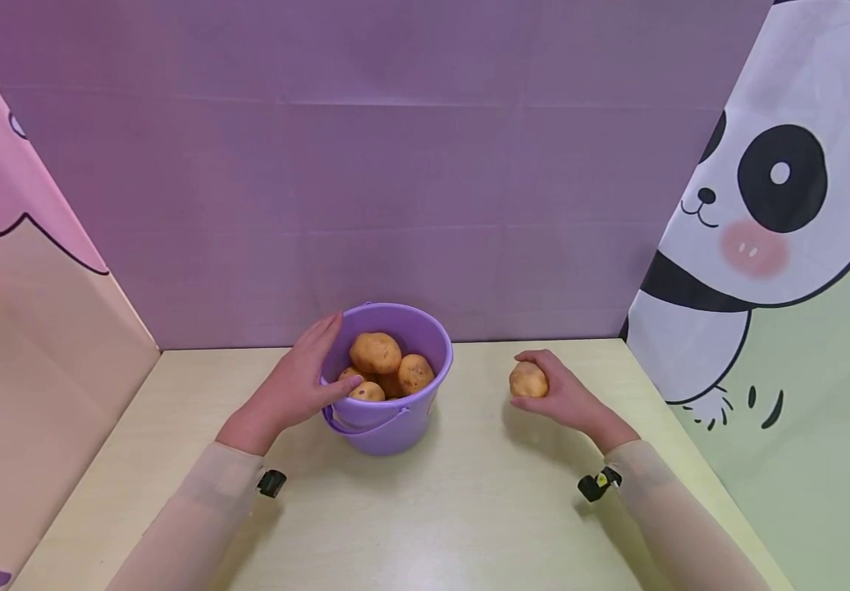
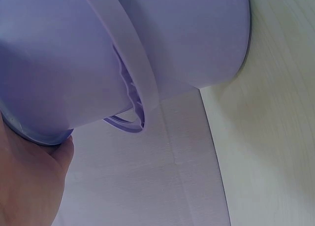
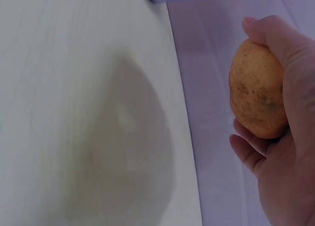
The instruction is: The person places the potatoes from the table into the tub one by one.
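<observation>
potato (image 1: 528, 380) | inside curled right-hand fingers (image 1: 543, 359) | left hand (image 1: 299, 386) on bucket (image 1: 395, 427)

Pale wood-grain tabletop (image 1: 469, 509) fills the lower frame. A purple backdrop panel (image 1: 395, 164) with horizontal creases closes the rear. Left side: pink and peach cartoon panel (image 1: 19, 271). Right side: pale green panel with a panda drawing (image 1: 757, 205). Lighting even, shadows soft.
</observation>
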### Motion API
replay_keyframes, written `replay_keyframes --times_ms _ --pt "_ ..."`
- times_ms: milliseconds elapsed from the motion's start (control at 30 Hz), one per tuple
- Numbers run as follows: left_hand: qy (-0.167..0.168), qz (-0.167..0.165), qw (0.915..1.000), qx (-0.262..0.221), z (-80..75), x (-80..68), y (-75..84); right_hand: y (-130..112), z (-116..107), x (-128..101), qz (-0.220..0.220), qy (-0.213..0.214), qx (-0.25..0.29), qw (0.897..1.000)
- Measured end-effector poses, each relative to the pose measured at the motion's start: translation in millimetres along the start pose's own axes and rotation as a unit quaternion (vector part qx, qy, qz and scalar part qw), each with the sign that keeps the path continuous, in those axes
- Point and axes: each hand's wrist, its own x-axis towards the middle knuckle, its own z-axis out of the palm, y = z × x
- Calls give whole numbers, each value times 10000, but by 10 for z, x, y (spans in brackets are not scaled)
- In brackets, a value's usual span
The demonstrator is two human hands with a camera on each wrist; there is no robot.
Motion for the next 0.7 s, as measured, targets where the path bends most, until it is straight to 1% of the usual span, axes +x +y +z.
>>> replay_keyframes --times_ms 233,367,700 --pt "-25 -16 10000 23 -1 4 0 -148 -3 76 92 -44 309 9995" --pt "-21 -27 10000 19 1 5 -2 -257 -16 113 40 -92 435 9990" --pt "-16 -38 10000 2 3 0 2 -471 -35 210 -124 -228 420 9988"
